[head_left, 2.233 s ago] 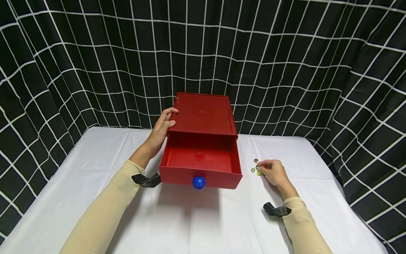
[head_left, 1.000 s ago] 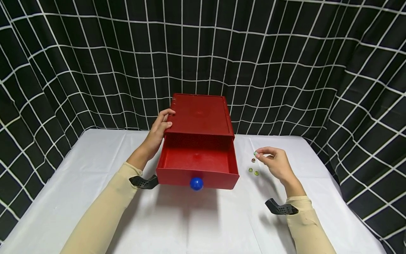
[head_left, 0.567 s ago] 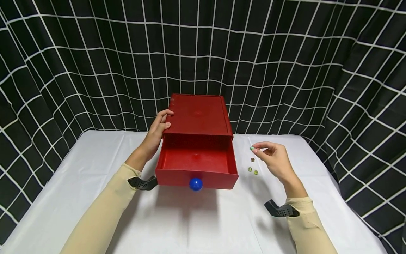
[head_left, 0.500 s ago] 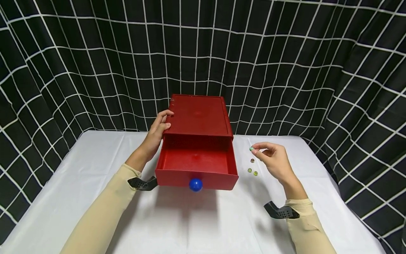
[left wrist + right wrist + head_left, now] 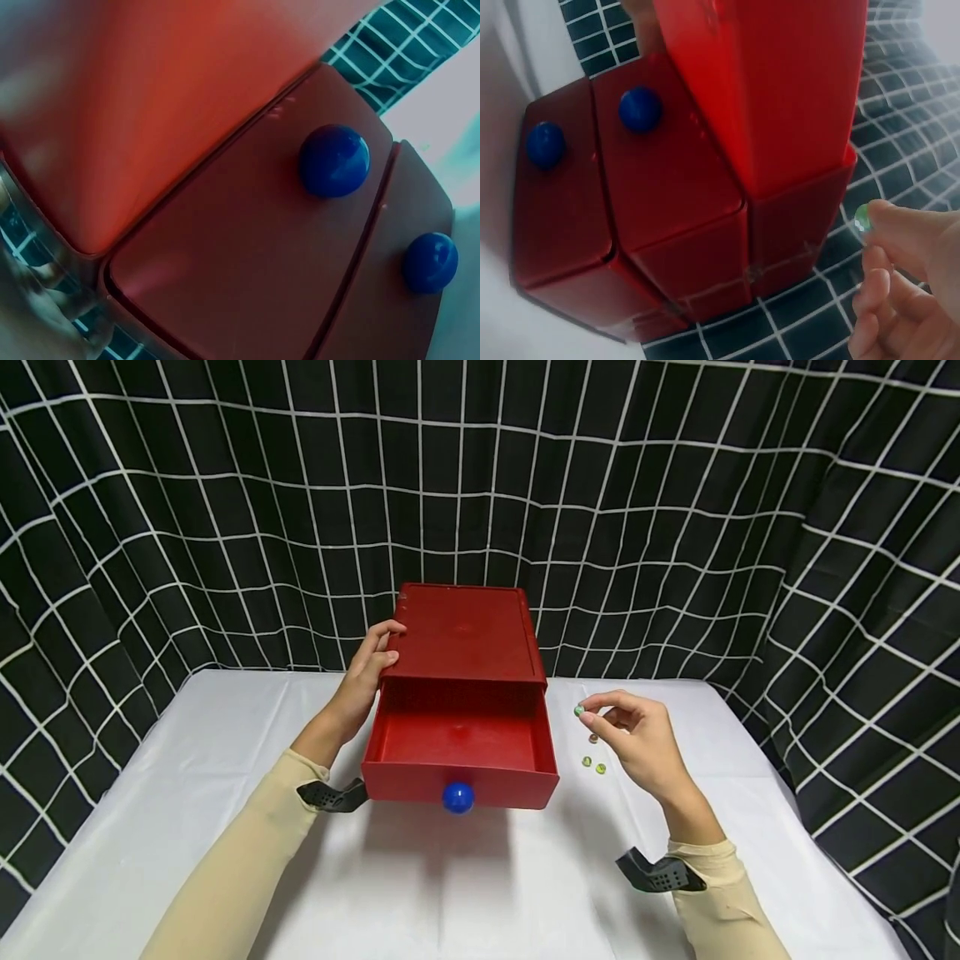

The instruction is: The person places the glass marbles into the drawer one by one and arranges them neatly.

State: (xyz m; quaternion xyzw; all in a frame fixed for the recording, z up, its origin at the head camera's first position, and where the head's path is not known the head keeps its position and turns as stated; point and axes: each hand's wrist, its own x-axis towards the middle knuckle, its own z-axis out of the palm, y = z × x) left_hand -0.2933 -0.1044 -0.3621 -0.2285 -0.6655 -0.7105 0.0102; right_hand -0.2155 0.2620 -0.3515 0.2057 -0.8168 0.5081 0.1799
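Partly extended drawer, right fingers pinching green marble, left fingers relaxed against cabinet

Black curtain ruled with a white grid hangs right behind the table, its lines bowing where the fabric ripples, and more of it wraps round the left and right sides like a booth. A white cloth with faint fold creases covers the tabletop, and the light here leaves only soft grey shadows on it.
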